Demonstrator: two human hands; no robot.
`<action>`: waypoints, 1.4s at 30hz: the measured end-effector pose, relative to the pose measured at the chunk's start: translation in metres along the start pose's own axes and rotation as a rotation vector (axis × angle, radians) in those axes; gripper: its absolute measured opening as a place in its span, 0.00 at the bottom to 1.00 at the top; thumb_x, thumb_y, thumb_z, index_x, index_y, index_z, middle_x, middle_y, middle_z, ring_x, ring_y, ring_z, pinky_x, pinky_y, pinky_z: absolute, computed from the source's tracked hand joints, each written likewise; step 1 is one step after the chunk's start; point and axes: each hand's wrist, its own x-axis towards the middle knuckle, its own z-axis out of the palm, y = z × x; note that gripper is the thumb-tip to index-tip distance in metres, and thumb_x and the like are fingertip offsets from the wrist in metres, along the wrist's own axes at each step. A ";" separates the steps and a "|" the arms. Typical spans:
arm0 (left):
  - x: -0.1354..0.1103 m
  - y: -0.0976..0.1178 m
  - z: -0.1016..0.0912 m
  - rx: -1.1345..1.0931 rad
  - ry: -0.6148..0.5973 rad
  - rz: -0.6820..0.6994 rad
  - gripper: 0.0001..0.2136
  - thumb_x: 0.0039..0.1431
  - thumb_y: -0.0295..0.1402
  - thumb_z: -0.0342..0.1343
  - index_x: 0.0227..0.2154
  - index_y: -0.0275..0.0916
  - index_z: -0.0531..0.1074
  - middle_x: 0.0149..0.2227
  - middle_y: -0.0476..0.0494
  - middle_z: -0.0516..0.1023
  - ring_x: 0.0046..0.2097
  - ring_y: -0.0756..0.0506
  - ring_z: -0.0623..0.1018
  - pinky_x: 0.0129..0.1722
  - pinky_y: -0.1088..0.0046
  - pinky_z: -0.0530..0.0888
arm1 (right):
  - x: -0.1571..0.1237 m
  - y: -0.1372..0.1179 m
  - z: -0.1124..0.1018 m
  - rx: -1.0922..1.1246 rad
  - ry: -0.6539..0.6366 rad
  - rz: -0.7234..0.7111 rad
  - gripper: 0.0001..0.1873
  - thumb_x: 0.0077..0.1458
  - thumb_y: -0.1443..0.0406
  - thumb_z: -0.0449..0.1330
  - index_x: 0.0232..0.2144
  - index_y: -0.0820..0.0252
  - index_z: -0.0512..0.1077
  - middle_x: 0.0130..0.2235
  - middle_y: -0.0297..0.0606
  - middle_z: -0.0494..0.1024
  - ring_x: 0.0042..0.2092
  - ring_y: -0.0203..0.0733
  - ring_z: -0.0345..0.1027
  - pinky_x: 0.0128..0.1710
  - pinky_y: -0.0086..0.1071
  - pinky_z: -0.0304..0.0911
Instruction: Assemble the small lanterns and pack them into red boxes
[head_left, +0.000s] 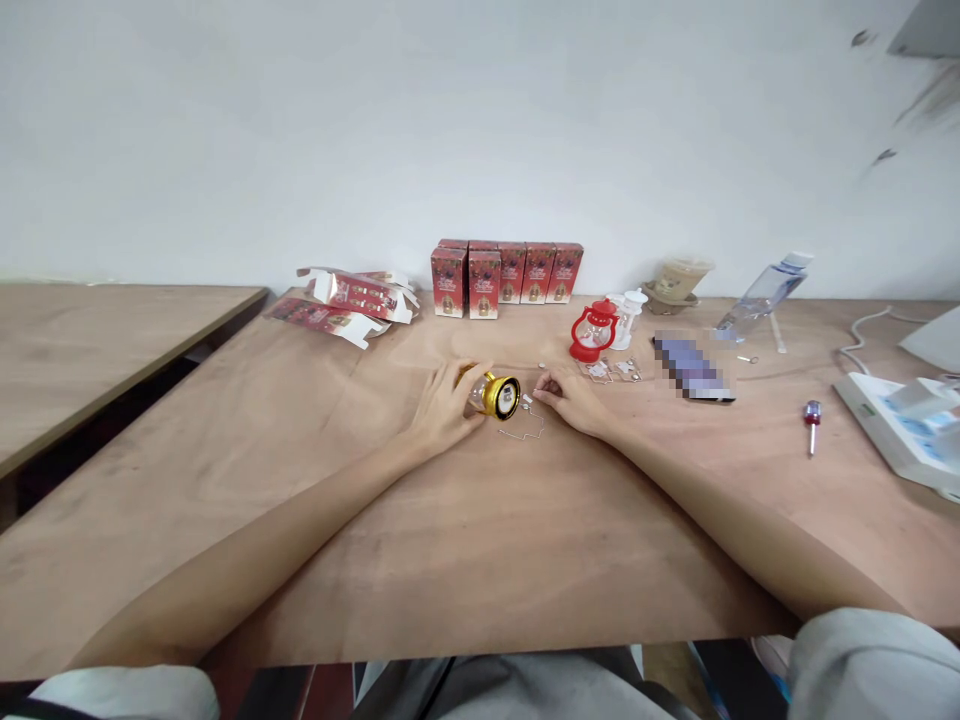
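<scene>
A small gold lantern [504,397] lies tipped on its side in my left hand [442,408]. Its round base faces right and toward me, showing a dark ring with a pale part in the middle. Fingers and thumb wrap round its clear body. Just right of the base, my right hand [576,399] has thumb and fingertips pinched together; whatever they hold is too small to make out. Between the hands, a thin wire [534,434] with small white bits at its upper end lies on the wooden table [480,540].
Behind my right hand stand a red lantern [594,330] and a white lantern [627,318]. Several red boxes [484,285] line the wall, with flattened cartons [352,300] to their left. On the right are a phone [690,368], bottle [765,298], screwdriver [812,425] and power strip [892,430].
</scene>
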 end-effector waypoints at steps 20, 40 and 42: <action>0.000 0.002 -0.001 0.065 -0.029 -0.029 0.32 0.47 0.28 0.57 0.58 0.40 0.58 0.53 0.38 0.66 0.55 0.38 0.68 0.52 0.60 0.66 | -0.026 -0.027 0.011 0.416 0.090 -0.126 0.07 0.53 0.61 0.60 0.33 0.57 0.73 0.30 0.36 0.79 0.31 0.39 0.72 0.34 0.33 0.66; 0.003 0.012 -0.005 0.211 -0.080 -0.121 0.31 0.49 0.28 0.57 0.58 0.41 0.58 0.54 0.36 0.67 0.55 0.37 0.68 0.51 0.58 0.65 | -0.019 -0.045 0.027 0.849 0.291 0.076 0.12 0.48 0.55 0.64 0.28 0.58 0.71 0.29 0.34 0.75 0.31 0.37 0.67 0.34 0.32 0.63; 0.003 0.012 -0.005 0.195 -0.078 -0.142 0.31 0.49 0.28 0.57 0.58 0.40 0.59 0.53 0.36 0.67 0.55 0.37 0.68 0.52 0.58 0.66 | -0.017 -0.039 0.024 0.839 0.353 0.091 0.12 0.47 0.56 0.64 0.29 0.57 0.70 0.29 0.33 0.75 0.32 0.37 0.68 0.35 0.33 0.64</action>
